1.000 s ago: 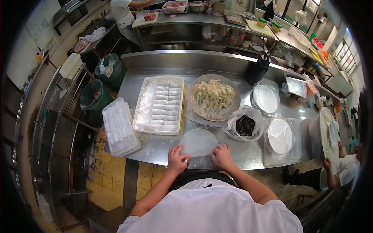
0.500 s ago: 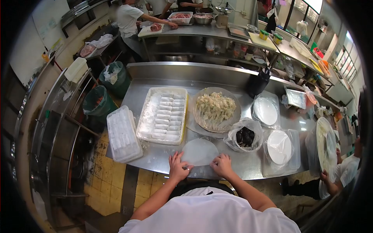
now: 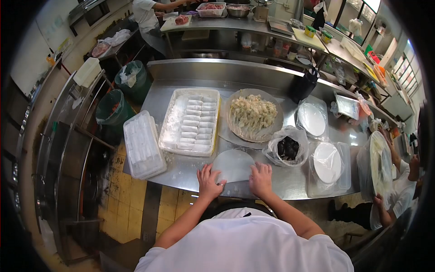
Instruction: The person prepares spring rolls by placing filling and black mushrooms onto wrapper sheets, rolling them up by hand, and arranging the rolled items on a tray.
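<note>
A thin, pale round wrapper (image 3: 234,164) lies flat on the steel table in front of me. My left hand (image 3: 210,181) rests at its left edge, fingers stretched and apart. At the right edge is my right hand (image 3: 261,180), its fingers bent forward and slightly apart, tips down at the wrapper's side. Beyond the wrapper, a clear-lined round dish (image 3: 233,137) holds a heap of pale, greenish chopped filling (image 3: 253,112). Left of that, a white tray (image 3: 168,147) holds rows of white rolls (image 3: 198,119) in white powder.
A lidded plastic box (image 3: 144,145) of white rolls is at left. To the right stand a bag-lined bowl of dark pieces (image 3: 287,148), bagged white rounds (image 3: 311,119), another bagged stack (image 3: 327,162) and a black bottle (image 3: 304,85). A person at right holds a large bagged disc (image 3: 376,165).
My view has tipped, so the table sits higher in the picture. My right hand has moved slightly forward along the wrapper's right edge; the left stays at its side.
</note>
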A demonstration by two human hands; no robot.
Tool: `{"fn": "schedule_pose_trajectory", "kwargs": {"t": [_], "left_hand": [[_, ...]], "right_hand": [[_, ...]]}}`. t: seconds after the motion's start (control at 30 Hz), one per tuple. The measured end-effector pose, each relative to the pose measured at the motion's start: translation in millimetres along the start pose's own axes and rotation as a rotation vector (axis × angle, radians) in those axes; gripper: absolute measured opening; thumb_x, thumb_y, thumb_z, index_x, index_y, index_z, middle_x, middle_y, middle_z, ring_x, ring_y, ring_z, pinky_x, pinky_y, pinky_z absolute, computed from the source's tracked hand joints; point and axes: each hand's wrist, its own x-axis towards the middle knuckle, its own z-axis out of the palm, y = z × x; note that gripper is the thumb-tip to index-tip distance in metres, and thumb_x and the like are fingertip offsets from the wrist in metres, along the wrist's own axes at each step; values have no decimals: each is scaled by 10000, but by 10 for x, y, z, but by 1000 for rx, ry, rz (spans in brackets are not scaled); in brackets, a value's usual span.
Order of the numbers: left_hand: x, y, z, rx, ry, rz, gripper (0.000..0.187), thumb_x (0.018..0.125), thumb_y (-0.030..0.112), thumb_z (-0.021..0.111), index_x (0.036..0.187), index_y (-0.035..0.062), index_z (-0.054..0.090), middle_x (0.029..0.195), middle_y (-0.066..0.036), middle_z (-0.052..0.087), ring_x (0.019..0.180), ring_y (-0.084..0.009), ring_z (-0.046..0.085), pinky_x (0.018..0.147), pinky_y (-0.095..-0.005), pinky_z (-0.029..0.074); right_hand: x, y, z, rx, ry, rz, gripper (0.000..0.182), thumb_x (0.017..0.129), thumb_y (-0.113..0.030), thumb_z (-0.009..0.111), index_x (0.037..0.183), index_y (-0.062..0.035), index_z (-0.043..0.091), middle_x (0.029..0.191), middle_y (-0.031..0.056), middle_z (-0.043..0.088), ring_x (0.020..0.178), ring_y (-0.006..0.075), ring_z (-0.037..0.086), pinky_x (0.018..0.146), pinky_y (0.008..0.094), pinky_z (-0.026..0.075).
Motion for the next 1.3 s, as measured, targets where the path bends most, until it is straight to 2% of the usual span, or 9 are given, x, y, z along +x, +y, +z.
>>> {"fn": "schedule_pose_trajectory", "kwargs": {"t": [0.13,0.23,0.33,0.53,0.63,0.77,0.93,1.23,1.3], "left_hand": [[9,14,6,-26,15,104,416,821,319,862,1230,260,814,1606,-161,520,1560,-425,384,1277,-704,212],[17,20,-37,-5,-27,146,310,852,312,833,1160,291,858,1605,-165,546,1544,-434,414,1271,-711,225],[31,39,-92,-8,-34,127,243,868,327,818,1101,292,881,1599,-166,569,1529,-441,440,1272,-713,230],[35,2,-97,-21,-19,141,253,886,353,805,1123,295,876,1589,-169,581,1519,-432,463,1283,-697,236],[31,-10,-87,3,-17,152,260,892,361,798,1132,294,871,1583,-167,586,1506,-426,481,1281,-694,247],[25,-30,-57,27,-2,157,270,890,374,792,1135,287,863,1574,-158,594,1489,-420,504,1271,-696,271],[42,8,-86,36,2,156,293,858,368,804,1131,278,858,1554,-161,614,1474,-420,520,1254,-698,300],[50,-8,-80,38,21,171,254,858,346,804,1096,270,851,1552,-125,622,1471,-386,526,1255,-678,318],[51,-4,-81,36,22,167,251,854,338,808,1091,271,852,1546,-119,627,1471,-382,527,1257,-674,318]], "right_hand": [[-124,-136,-137,-85,-127,-344,562,970,-370,716,1510,-236,634,1725,185,377,1560,483,368,1255,737,250],[-289,-44,-94,-67,-342,-207,583,1033,-494,639,1585,-319,576,1806,164,236,1622,507,249,1261,768,207],[-393,212,-239,-108,-390,-93,655,1060,-590,563,1624,-258,539,1829,163,153,1648,515,166,1267,780,165],[-206,260,-543,205,-341,-40,600,992,-323,737,1511,-54,601,1710,269,395,1556,507,402,1252,575,391],[393,48,-800,423,-28,-89,567,945,-175,754,1469,-13,611,1606,293,527,1477,473,522,1207,478,464],[1460,124,-866,420,150,28,565,910,-127,741,1441,25,617,1535,325,574,1387,509,579,1188,482,472],[2626,655,-518,215,-76,97,458,856,-35,645,1299,77,643,1229,343,708,1151,536,673,1057,553,535],[2616,463,-18,11,-408,-73,300,848,-87,615,1061,65,762,1003,344,742,992,496,740,922,561,604],[2580,556,-27,174,-267,5,266,845,-85,624,1013,44,785,1004,329,754,974,501,744,916,557,606]]}}
